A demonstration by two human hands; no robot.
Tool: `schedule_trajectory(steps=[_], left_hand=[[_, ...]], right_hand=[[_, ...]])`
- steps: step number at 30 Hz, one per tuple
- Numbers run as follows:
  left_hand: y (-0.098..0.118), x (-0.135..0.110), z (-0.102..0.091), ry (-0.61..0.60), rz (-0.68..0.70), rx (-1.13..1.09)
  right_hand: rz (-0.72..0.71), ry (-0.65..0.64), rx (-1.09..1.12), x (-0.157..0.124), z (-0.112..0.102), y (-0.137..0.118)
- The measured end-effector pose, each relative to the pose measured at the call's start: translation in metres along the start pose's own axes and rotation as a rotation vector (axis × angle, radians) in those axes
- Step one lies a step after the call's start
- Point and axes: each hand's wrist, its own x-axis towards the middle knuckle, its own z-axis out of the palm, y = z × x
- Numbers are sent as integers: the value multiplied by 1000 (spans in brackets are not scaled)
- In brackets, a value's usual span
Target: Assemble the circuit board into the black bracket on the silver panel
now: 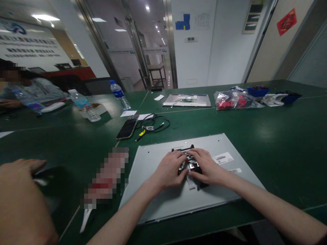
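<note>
I see the left hand (170, 169) and right hand (206, 166) clamped on a part (193, 164) at the panel's (150, 177) middle.

The thin, pale grey panel (176, 199) lay flat, with white labels (223, 158) on its right half. Near the panel's middle sat a black-and-silver part (195, 168), largely covered, a pale strip (190, 183) just beside it.

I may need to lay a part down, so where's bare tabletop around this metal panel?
The widest bare patch of green table lies right of the metal panel, in front of the plastic bag. Another strip runs between that panel and the rear panel, right of the coiled cable. The left is crowded: smartphone, pixelated item, another person's arm.
</note>
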Motion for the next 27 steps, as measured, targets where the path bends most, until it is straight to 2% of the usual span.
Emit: schedule_trajectory(steps=[12, 27], left_hand=[[-1, 2, 2, 41, -17, -12], [-7, 3, 16, 84, -32, -51]], right_hand=[[38, -28, 17, -1, -2, -5], [32, -51, 25, 0, -2, -4]])
